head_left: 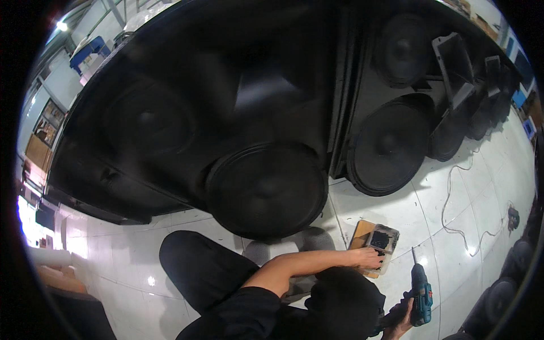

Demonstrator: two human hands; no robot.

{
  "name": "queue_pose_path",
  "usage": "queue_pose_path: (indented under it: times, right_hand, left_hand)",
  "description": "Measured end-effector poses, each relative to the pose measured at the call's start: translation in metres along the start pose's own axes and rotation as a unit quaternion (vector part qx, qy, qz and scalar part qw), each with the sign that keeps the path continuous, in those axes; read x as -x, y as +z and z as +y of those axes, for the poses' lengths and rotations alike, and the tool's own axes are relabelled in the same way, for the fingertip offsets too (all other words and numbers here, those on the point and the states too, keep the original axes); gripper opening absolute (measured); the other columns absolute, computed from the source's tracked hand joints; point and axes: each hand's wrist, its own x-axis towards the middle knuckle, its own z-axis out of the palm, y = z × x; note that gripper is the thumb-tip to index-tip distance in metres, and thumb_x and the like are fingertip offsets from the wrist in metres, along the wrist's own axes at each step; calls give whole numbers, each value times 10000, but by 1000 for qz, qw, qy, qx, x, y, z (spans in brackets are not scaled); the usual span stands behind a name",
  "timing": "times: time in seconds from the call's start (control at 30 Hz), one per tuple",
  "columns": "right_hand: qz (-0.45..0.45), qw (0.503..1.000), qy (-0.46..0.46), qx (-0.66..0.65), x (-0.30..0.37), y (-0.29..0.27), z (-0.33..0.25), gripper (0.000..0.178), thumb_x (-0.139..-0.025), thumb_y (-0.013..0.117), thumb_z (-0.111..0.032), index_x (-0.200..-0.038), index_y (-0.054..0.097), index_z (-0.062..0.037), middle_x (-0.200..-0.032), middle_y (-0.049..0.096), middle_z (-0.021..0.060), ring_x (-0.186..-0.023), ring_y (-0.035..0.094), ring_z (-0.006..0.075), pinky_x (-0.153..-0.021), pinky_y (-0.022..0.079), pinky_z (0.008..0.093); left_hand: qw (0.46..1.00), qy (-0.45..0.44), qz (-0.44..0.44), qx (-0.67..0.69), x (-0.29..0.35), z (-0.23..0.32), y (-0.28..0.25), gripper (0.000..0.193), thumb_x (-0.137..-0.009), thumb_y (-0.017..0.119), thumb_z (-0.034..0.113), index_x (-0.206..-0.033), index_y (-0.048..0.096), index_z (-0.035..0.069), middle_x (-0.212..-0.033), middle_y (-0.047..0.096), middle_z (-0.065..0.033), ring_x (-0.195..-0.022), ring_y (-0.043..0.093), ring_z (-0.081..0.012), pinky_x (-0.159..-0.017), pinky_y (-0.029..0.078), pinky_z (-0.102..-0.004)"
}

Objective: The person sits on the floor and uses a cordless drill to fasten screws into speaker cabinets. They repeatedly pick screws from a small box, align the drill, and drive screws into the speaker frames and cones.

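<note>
My left hand [367, 258] reaches across to a clear plastic box [394, 233] of small black pieces, probably screws. Its fingers are bent together down in the near part of the box, and what they pinch cannot be made out. Beneath the box lies a tan board [359, 233] on the floor. In my right hand [401, 318] is a teal and black cordless drill [420, 296], gripped by its handle, its long thin bit pointing away from me. A large black round speaker cone [266, 190] in a cabinet faces me just ahead.
More black speaker cabinets [391, 148] stand in a row to the right. A thin cable [445, 212] winds over the white tiled floor [453, 266]. Several dark round speakers [500, 297] line the right edge. My bent knee [195, 258] is at left, near a dark padded object [76, 311].
</note>
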Motion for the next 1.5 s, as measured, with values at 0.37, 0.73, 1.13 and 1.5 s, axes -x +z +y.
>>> queue_pose_path:
  times: [0.37,0.73,1.13,1.5]
  right_hand:
    - [-18,1000,13,-14,-8,-17,16,258,-869,735,-207,-1032,663,-20,-769,624,17,-600,557,114,-538,456,271]
    - [-34,998,58,0,6,-7,-9,262,-867,728,-135,-1088,644,-20,-796,653,17,-613,567,91,-536,472,266]
    - [-33,999,38,0,2,-7,-11,214,-874,712,-104,-1060,647,-19,-814,660,14,-619,579,99,-550,483,266]
    - [-9,999,32,-7,3,-4,-8,233,-869,739,-201,-1010,657,-35,-754,597,-1,-598,560,102,-532,467,272]
  left_hand:
    - [994,-54,-29,90,2,1,-12,202,-804,601,111,-979,572,15,-1031,536,-172,-945,604,-340,-776,513,-430]
    - [989,-100,-71,86,3,5,-22,313,-860,602,220,-1088,577,7,-1119,534,-177,-1061,557,-361,-868,494,-459]
    - [987,-66,-101,107,1,-6,-20,185,-851,531,85,-991,597,-17,-1032,573,-195,-1015,590,-368,-846,510,-443]
    - [993,-78,-36,84,7,-2,-16,140,-846,520,90,-945,585,16,-962,567,-161,-928,607,-352,-805,508,-447]
